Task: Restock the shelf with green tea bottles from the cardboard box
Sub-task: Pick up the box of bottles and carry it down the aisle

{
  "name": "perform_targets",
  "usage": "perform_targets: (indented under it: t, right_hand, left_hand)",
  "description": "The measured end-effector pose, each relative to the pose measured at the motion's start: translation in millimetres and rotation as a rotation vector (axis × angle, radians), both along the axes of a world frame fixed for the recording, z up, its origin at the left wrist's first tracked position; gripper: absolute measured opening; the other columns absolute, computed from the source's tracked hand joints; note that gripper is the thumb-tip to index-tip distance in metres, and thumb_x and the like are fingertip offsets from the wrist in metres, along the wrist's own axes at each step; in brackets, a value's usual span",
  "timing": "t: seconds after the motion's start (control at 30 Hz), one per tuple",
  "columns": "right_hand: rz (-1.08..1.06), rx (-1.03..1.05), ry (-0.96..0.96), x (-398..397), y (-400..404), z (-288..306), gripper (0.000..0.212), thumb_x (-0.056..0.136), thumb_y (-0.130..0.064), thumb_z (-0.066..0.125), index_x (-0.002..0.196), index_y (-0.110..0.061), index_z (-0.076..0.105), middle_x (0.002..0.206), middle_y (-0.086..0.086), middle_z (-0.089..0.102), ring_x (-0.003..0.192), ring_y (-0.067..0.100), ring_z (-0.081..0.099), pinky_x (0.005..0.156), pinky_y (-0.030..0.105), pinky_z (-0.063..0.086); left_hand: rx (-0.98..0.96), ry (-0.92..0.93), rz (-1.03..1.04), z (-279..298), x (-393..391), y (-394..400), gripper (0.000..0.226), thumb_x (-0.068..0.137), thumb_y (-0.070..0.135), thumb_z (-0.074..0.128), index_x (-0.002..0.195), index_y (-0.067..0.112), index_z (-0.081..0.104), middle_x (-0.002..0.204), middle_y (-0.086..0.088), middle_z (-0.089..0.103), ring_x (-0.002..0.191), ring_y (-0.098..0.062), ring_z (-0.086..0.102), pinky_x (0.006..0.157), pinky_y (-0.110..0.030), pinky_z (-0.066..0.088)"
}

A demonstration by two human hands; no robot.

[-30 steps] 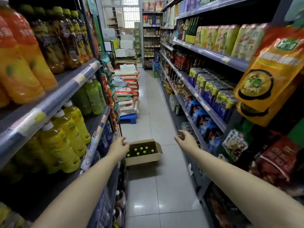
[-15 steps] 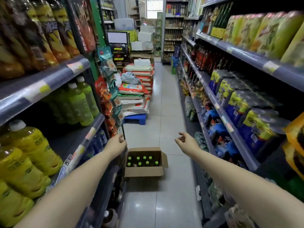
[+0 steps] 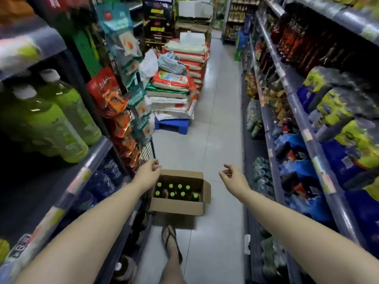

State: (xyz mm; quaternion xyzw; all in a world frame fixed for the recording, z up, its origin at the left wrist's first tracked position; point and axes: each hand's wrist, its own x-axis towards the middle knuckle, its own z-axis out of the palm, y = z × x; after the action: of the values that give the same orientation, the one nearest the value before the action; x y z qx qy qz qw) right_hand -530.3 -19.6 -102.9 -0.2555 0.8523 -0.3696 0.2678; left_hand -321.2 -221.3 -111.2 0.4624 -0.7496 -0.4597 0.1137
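Observation:
An open cardboard box (image 3: 176, 207) stands on the aisle floor, holding several dark bottles with green caps (image 3: 176, 190). My left hand (image 3: 148, 174) hovers just above the box's left rim, fingers loosely apart, holding nothing. My right hand (image 3: 233, 178) hangs in the air to the right of the box, fingers curled but empty. On the left shelf (image 3: 90, 160) stand large green tea bottles (image 3: 67, 117) with white caps, with dark free space beside them.
Shelves of goods line both sides of the narrow tiled aisle. Stacked rice sacks (image 3: 176, 85) on a blue pallet (image 3: 172, 125) sit beyond the box. Snack bags hang on a wire rack (image 3: 123, 111) at the left. My sandalled foot (image 3: 170, 242) is just behind the box.
The view has moved forward and tilted down, so the box is now closer and right under my hands. Both hands have stayed outstretched and empty; my foot has come into view.

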Motion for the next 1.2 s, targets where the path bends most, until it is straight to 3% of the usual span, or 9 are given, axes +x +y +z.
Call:
perform_targets:
  t: [0.17, 0.3, 0.43, 0.5, 0.6, 0.73, 0.97, 1.1, 1.2]
  right_hand:
    - [-0.036, 0.045, -0.004, -52.4, -73.8, -37.4, 0.044, 0.097, -0.027, 0.053, 0.137, -0.013, 0.044, 0.108, -0.002, 0.056, 0.098, 0.013, 0.054, 0.078, 0.023, 0.038]
    - [-0.152, 0.101, -0.063, -85.5, -128.8, -66.9, 0.044, 0.097, -0.025, 0.053, 0.137, -0.01, 0.044, 0.111, 0.003, 0.058, 0.099, 0.016, 0.054, 0.08, 0.024, 0.038]
    - [-0.201, 0.141, -0.125, -99.5, -161.6, -101.1, 0.044, 0.097, -0.025, 0.052, 0.137, -0.01, 0.043, 0.115, 0.005, 0.06, 0.096, 0.014, 0.052, 0.081, 0.024, 0.037]
    - [-0.209, 0.164, -0.161, -101.9, -171.5, -122.8, 0.044, 0.097, -0.024, 0.052, 0.137, -0.011, 0.043, 0.112, 0.003, 0.059, 0.094, 0.012, 0.052, 0.078, 0.017, 0.037]
    - [-0.214, 0.211, -0.192, -106.4, -184.5, -157.7, 0.041, 0.097, -0.023, 0.052, 0.136, -0.011, 0.045, 0.107, 0.0, 0.057, 0.093, 0.013, 0.054, 0.062, 0.0, 0.034]
    - [-0.195, 0.228, -0.238, -117.1, -202.1, -213.8, 0.042, 0.096, -0.022, 0.053, 0.137, -0.013, 0.044, 0.113, 0.0, 0.057, 0.098, 0.012, 0.053, 0.08, 0.02, 0.038]
    - [-0.205, 0.338, -0.281, -134.6, -222.3, -356.7, 0.051, 0.096, -0.024, 0.055, 0.142, -0.011, 0.038, 0.134, 0.01, 0.056, 0.116, 0.021, 0.054, 0.096, 0.033, 0.044]
    - [-0.195, 0.371, -0.228, -141.4, -229.3, -450.4, 0.052, 0.094, -0.027, 0.057, 0.14, -0.012, 0.038, 0.136, 0.011, 0.054, 0.123, 0.028, 0.052, 0.099, 0.041, 0.045]
    - [-0.173, 0.402, -0.186, -146.7, -233.1, -513.9, 0.053, 0.093, -0.027, 0.058, 0.14, -0.015, 0.038, 0.138, 0.012, 0.05, 0.125, 0.031, 0.05, 0.101, 0.049, 0.045]
  left_hand:
    - [0.055, 0.044, 0.0, -47.9, -57.0, -80.4, 0.047, 0.098, 0.015, 0.049, 0.143, 0.008, 0.04, 0.134, -0.008, 0.057, 0.111, -0.013, 0.054, 0.086, -0.015, 0.043]
    - [0.129, 0.011, 0.022, -83.2, -81.6, -128.2, 0.046, 0.098, 0.013, 0.048, 0.142, 0.007, 0.041, 0.134, -0.011, 0.057, 0.122, -0.022, 0.053, 0.105, -0.037, 0.042]
    - [0.202, -0.051, 0.054, -122.1, -97.9, -157.7, 0.045, 0.098, 0.009, 0.048, 0.141, 0.004, 0.04, 0.136, -0.013, 0.055, 0.124, -0.024, 0.053, 0.1, -0.027, 0.038]
    - [0.243, -0.062, 0.125, -146.6, -103.5, -166.0, 0.043, 0.097, 0.007, 0.049, 0.14, 0.005, 0.042, 0.136, -0.012, 0.056, 0.121, -0.023, 0.054, 0.095, -0.025, 0.038]
    - [0.306, -0.097, 0.23, -187.2, -110.2, -172.4, 0.042, 0.097, 0.008, 0.05, 0.138, 0.007, 0.043, 0.134, -0.01, 0.057, 0.114, -0.016, 0.055, 0.092, -0.026, 0.039]
    - [0.398, -0.125, 0.338, -251.6, -118.4, -179.7, 0.043, 0.097, 0.007, 0.05, 0.139, 0.009, 0.043, 0.137, -0.01, 0.055, 0.122, -0.019, 0.052, 0.096, -0.027, 0.039]
    - [0.377, -0.256, 0.413, -387.8, -124.7, -199.0, 0.047, 0.096, 0.013, 0.054, 0.141, 0.015, 0.04, 0.138, -0.007, 0.053, 0.128, -0.022, 0.049, 0.103, -0.036, 0.038]
    - [0.342, -0.223, 0.41, -474.8, -124.6, -211.3, 0.048, 0.096, 0.009, 0.053, 0.142, 0.014, 0.04, 0.14, -0.006, 0.051, 0.118, -0.008, 0.045, 0.097, -0.028, 0.038]
    - [0.286, -0.245, 0.399, -531.8, -121.5, -223.2, 0.049, 0.096, 0.01, 0.052, 0.143, 0.017, 0.039, 0.141, -0.006, 0.05, 0.126, -0.015, 0.046, 0.099, -0.027, 0.037]
